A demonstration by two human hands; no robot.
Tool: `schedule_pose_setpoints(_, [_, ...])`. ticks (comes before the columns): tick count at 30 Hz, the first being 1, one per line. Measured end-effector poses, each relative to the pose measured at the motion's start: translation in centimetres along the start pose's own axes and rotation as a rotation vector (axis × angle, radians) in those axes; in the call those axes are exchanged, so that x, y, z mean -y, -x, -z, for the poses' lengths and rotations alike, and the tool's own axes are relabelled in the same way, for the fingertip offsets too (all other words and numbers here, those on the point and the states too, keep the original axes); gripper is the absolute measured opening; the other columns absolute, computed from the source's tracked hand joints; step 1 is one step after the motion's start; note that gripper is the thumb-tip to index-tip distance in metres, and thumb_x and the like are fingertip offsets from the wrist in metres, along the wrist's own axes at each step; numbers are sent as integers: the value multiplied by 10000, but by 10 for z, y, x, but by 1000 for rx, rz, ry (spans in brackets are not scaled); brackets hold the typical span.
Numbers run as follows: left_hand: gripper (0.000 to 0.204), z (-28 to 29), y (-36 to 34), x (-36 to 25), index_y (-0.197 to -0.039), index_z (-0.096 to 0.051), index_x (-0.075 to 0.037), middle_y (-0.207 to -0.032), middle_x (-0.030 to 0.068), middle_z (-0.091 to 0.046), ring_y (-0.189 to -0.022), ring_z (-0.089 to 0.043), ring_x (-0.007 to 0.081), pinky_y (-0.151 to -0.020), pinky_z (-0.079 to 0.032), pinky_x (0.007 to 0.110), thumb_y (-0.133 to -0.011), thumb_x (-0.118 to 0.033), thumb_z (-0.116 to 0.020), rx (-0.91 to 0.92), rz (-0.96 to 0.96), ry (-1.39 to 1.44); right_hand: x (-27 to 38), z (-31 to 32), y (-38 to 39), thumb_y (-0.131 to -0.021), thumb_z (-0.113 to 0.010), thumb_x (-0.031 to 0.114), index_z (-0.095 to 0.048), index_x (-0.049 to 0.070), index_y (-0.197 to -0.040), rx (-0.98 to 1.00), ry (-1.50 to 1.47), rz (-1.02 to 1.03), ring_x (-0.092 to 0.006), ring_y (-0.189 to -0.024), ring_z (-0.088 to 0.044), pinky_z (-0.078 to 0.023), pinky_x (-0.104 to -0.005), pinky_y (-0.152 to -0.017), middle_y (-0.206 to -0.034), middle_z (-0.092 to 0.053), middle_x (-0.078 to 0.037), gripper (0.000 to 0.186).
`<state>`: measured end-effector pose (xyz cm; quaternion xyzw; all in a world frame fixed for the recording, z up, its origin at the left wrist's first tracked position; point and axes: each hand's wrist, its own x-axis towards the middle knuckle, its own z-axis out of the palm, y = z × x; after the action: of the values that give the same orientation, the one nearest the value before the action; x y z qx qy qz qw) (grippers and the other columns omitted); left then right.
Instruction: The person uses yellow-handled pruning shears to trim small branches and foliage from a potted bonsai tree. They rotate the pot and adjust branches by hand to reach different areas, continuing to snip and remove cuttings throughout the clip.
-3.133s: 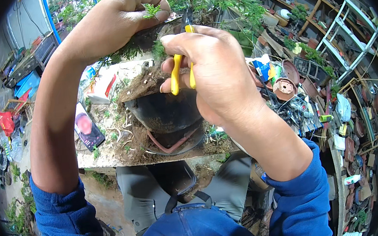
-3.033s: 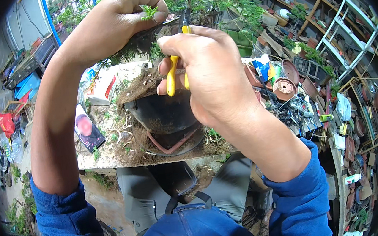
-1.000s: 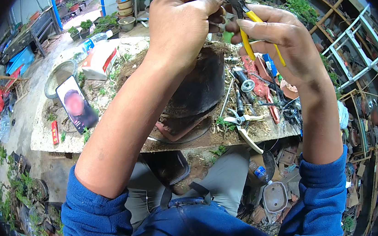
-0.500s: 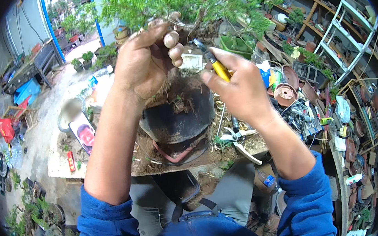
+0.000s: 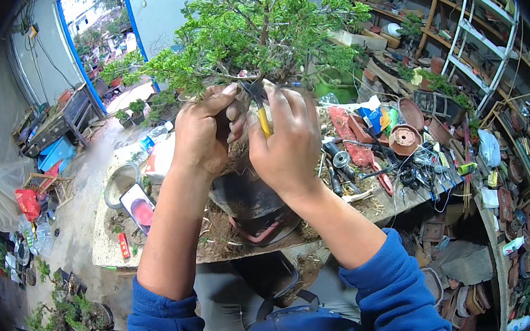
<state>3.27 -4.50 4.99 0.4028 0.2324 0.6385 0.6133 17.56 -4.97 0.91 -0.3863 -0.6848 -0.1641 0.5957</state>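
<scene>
A bushy green bonsai tree point(image 5: 264, 30) stands in a dark round pot point(image 5: 249, 196) on the bench. My right hand point(image 5: 285, 137) is closed around yellow-handled pliers point(image 5: 263, 117). Their dark jaws point up at a low branch beside the base of the trunk; whether they touch it I cannot make out. Close on the left, my left hand point(image 5: 206, 129) has its fingers curled and its thumb near the same branch. What lies between those fingers is hidden. Both hands are above the pot's near rim and cover part of it.
The workbench point(image 5: 112, 243) carries soil scraps, a phone point(image 5: 137, 208), a small red packet point(image 5: 123, 246) and a metal bowl point(image 5: 121, 184). Tools, cables and a terracotta pot point(image 5: 404, 140) crowd its right side. A white ladder point(image 5: 478, 40) leans on shelves.
My right hand has brought the pliers left, close to my left hand, with the jaws now by the low branch. The view has tilted up and shows more of the tree.
</scene>
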Motion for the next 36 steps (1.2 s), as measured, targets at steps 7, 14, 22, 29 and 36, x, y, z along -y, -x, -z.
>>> schedule_pose_setpoints(7, [93,1,21,-4,-995,-635,-31,-742,37,-623,-613,-577,137,-521,-422,282,-946,-101,-673,-75,26,-315,-10,29,-5,-866,-719,132,-691,16,-1249,185,1,31,-389,-828,-714,-577,-455,-729,-991,-716,-175,402])
schedule_pose_setpoints(14, [338,6,34,-13,-1161,-672,13,-1012,104,-732,-767,-681,170,-665,-522,291,-849,-86,-760,-119,-49,-480,-41,76,-19,-964,-692,171,-678,-87,-1178,780,-1014,-894,-179,-796,-703,-567,-331,-700,-937,-728,-124,335])
schedule_pose_setpoints(22, [323,-24,22,6,-1229,-662,-33,-1026,62,-717,-816,-677,134,-625,-520,261,-919,-77,-741,-28,-159,-213,-38,82,-20,-1065,-575,178,-570,-72,-1310,720,-1632,-1013,-303,-1012,-737,-623,-425,-900,-1144,-706,-177,350])
schedule_pose_setpoints(29, [463,-37,4,17,-1353,-618,28,-995,61,-719,-783,-681,122,-620,-514,246,-934,-116,-754,-106,-293,-488,-49,81,-17,-1004,-673,117,-605,-77,-1298,688,-1519,-982,-242,-915,-747,-628,-349,-782,-1081,-717,-150,358])
schedule_pose_setpoints(36, [549,-25,-1,12,-1451,-474,76,-853,108,-697,-678,-672,158,-591,-529,287,-983,-112,-692,-5,-286,-477,-54,87,-9,-844,-867,143,-676,-77,-1153,660,-1191,-819,-140,-643,-697,-550,-265,-565,-805,-705,-81,425])
